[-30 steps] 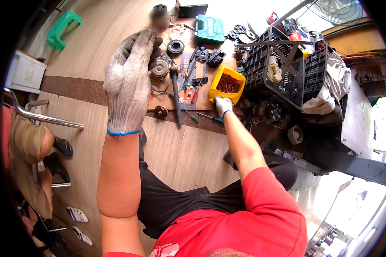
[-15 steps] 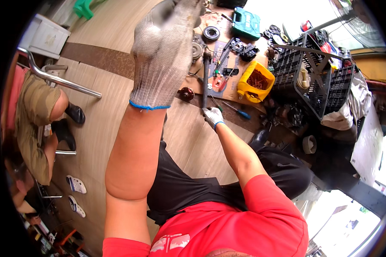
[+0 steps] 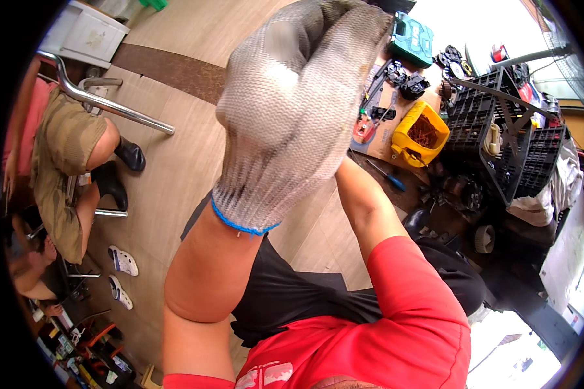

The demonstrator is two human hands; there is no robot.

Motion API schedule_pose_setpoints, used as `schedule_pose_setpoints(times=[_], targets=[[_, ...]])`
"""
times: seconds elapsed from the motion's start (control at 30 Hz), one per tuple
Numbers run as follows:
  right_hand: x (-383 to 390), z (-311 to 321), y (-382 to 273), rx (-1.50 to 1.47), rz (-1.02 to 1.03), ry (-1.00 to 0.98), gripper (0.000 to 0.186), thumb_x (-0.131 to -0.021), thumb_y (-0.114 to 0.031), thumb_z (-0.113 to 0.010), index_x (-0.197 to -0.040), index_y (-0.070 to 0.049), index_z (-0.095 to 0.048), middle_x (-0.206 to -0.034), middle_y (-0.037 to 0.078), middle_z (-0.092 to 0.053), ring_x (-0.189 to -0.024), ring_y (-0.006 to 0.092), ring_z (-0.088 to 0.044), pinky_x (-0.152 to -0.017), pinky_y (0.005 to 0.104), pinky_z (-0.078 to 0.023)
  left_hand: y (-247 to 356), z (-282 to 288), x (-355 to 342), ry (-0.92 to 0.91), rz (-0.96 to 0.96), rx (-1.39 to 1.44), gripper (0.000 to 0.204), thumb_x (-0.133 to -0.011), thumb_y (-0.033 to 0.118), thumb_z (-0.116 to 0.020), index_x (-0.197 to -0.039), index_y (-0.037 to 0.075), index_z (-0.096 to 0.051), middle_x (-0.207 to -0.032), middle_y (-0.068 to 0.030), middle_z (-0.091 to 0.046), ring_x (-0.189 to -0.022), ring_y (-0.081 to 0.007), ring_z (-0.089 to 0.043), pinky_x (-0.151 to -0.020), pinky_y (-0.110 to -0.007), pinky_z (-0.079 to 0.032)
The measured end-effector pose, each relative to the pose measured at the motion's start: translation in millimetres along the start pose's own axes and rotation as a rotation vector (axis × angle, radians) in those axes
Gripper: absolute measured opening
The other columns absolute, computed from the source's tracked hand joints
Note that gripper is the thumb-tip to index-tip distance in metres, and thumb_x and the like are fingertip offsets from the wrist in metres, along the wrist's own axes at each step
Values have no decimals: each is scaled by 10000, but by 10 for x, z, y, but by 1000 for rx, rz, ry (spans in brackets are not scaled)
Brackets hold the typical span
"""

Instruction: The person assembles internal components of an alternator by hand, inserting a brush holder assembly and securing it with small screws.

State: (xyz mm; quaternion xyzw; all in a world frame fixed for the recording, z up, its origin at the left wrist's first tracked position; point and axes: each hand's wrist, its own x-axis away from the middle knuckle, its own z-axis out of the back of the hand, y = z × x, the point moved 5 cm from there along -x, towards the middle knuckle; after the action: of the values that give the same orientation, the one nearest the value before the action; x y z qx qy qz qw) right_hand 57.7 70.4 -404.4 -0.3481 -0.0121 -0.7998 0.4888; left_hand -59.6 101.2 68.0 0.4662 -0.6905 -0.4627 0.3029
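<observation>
My left hand [image 3: 292, 110], in a grey-white knit glove with a blue cuff edge, is raised close in front of me. Its fingers are curled closed; whatever they may hold is hidden. Behind it, my right forearm [image 3: 363, 201] reaches forward, and the right hand is covered by the left glove. Beside the right forearm lies a screwdriver with a blue handle [image 3: 396, 184]. Past it stands a yellow cut-open plastic container [image 3: 403, 133] with rusty-brown bits inside. Small red and black tools and parts lie partly hidden behind the left glove.
A teal case [image 3: 412, 40] lies at the far right among black machine parts. Black plastic crates [image 3: 474, 129] are stacked at the right. On the left are a metal chair frame [image 3: 130, 113], a seated person's leg with black boots [image 3: 130, 154], and white clogs [image 3: 123, 261].
My left hand has moved right and nearer to me, and now covers my right hand. Half a second ago the right hand gripped a long dark hammer-like tool. The view has shifted slightly.
</observation>
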Motion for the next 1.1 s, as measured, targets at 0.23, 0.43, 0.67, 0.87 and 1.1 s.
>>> schedule_pose_setpoints(times=[0.23, 0.43, 0.67, 0.87, 1.1], targets=[[-244, -341, 286, -79, 4, -77, 465, -893, -470, -653, -1010, -34, -769, -998, 244, -724, -969, 388, -721, -840, 462, -564, 90, -45, 17, -11, -65, -124, 304, -1025, 198, -626, -1182, -60, -665, -1037, -79, -717, -931, -117, -656, -837, -236, -519], [79, -15, 440, -291, 125, 87, 480, -883, -453, -671, -963, 16, -741, -871, 244, -702, -847, 362, -699, -770, 457, -536, 40, -50, -7, -17, -228, -340, 323, -1016, 234, -641, -1175, -44, -688, -1041, -74, -724, -961, -117, -652, -872, -252, -504], [1186, 1212, 220, -1242, 77, 105, 244, -946, -273, -678, -933, -31, -705, -765, 14, -625, -628, 130, -532, -590, 318, -420, -126, -52, -43, 93, -138, -504, 335, -972, 357, -675, -1077, 48, -750, -898, -103, -750, -810, -172, -700, -772, -326, -553], [2348, 2710, 14, -1446, 251, 189, 229, -982, -234, -666, -1039, -14, -691, -838, 19, -650, -697, 100, -576, -622, 262, -476, -424, -288, -53, 63, 216, -466, 348, -978, 315, -654, -1213, 61, -701, -942, -81, -726, -809, -170, -675, -704, -312, -534], [3522, 3768, 132, -377, 388, 963, 410, -924, -401, -716, -1055, -21, -635, -921, 216, -687, -836, 399, -668, -738, 434, -543, -937, -911, 72, -365, 32, -17, 391, -1035, 264, -511, -1395, 114, -548, -1212, -95, -638, -1059, -221, -647, -902, -354, -550]])
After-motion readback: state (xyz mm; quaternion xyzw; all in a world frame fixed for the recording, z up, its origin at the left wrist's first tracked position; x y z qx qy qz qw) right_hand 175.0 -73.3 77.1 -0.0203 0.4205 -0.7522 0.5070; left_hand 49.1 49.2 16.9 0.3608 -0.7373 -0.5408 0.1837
